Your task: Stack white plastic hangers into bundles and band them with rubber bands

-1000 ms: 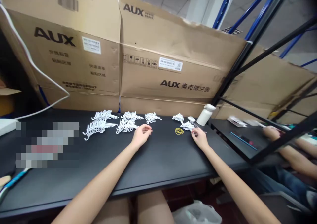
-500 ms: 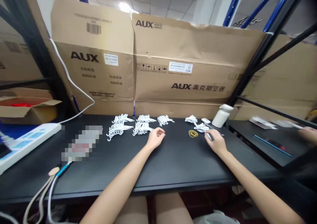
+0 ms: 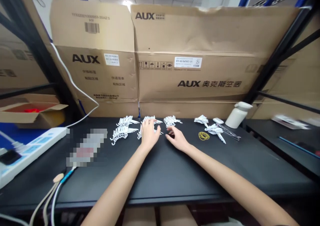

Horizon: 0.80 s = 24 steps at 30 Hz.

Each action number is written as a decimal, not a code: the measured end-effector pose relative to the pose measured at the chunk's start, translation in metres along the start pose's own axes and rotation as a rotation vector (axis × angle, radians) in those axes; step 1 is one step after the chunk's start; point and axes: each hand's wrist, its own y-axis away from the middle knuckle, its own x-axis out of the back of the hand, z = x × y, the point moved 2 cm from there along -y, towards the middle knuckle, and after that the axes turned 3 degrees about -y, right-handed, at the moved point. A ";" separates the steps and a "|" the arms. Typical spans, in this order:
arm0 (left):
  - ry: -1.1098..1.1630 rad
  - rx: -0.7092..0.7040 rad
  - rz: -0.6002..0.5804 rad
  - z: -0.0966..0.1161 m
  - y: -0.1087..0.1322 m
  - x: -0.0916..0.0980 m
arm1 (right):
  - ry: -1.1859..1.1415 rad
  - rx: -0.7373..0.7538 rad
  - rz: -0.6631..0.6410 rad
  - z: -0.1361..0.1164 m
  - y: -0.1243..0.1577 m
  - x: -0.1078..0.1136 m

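My left hand reaches over the middle pile of small white hooks, fingers spread and covering part of it. To its right, my right hand is just in front of a smaller pile of white hooks; its fingers are curved, with a gap to the thumb and nothing visible between them. On the left lie more white hooks in two rows. Bundled white hooks rest at the right, beside yellow rubber bands.
A white bottle stands at the back right, near a small white object and a clear plastic piece. A power strip and a blurred-out object with a cable are at the left. Cardboard walls the back.
My right hand has left the bundled hooks at the right and moved left towards the centre. My left hand has moved left over the middle pile, fingers opening. The view has shifted slightly.
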 end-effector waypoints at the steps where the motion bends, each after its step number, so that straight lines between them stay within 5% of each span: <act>1: -0.055 -0.041 -0.028 -0.006 -0.005 0.003 | -0.011 0.000 -0.014 -0.001 -0.003 -0.005; 11: -0.310 -0.285 -0.237 -0.048 -0.010 0.006 | -0.065 -0.020 -0.082 -0.004 0.005 -0.004; 24: -0.305 -0.424 -0.402 -0.022 0.016 -0.007 | -0.103 -0.008 -0.108 -0.006 0.001 -0.002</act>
